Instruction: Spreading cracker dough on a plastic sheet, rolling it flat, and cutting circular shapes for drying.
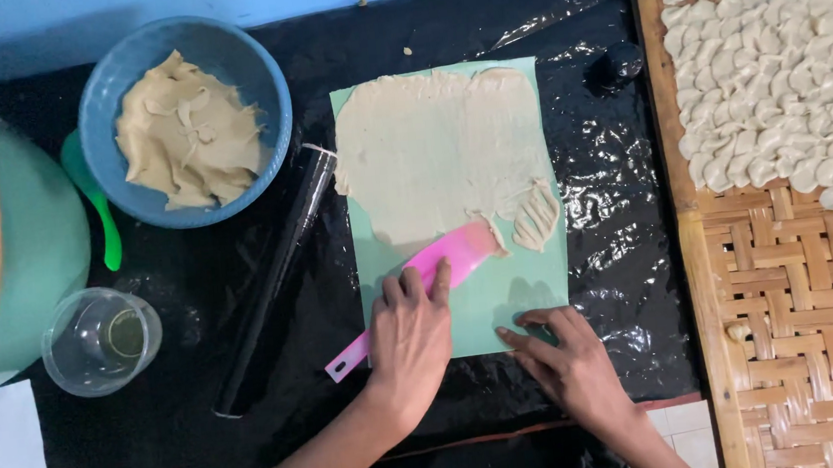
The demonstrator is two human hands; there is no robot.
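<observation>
Left hand (pixel 407 337) gripping pink scraper (pixel 430 275) at dough sheet (pixel 439 152) edge; right hand (pixel 563 357) fingers spread flat on green mat (pixel 503 302) corner. Blue bowl (pixel 187 118) w/ dough lump.

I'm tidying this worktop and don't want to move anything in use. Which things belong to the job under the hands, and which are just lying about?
In use:
left hand on pink scraper
right hand on green board
spread dough sheet
cut dough strips

Lying about:
black rolling pin
blue bowl of dough
clear cup
green spoon
woven tray of shaped pieces
</observation>
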